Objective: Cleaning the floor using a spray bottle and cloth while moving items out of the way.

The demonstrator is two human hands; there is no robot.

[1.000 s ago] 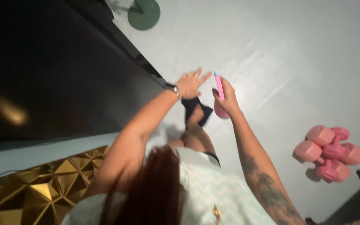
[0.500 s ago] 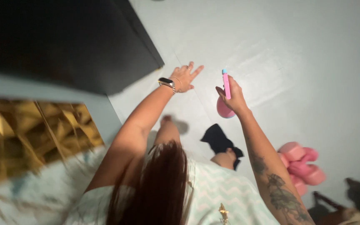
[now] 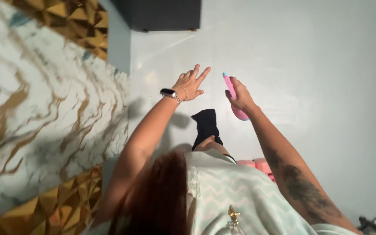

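Since half a second ago the view has swung round: the black cabinet (image 3: 162,14) now sits at twelve o'clock instead of ten, a marble-patterned wall (image 3: 44,113) with gold veins fills nine o'clock, and the pink dumbbells (image 3: 257,166) have slid in close under the right arm at five o'clock.

Her right hand (image 3: 240,96) is wrapped around the middle of a pink spray bottle (image 3: 232,93) with a blue tip, at one o'clock from the black sock (image 3: 206,126). It looks like light, stiff plastic, smooth and likely slippery if wet, so the narrow waist where she grips it seems the best place to hold. Her left hand (image 3: 191,85) is empty, fingers spread in the air, with a watch (image 3: 169,92) on the wrist.

Underfoot is a pale, glossy floor (image 3: 318,78); gold faceted panels (image 3: 62,204) edge the marble.
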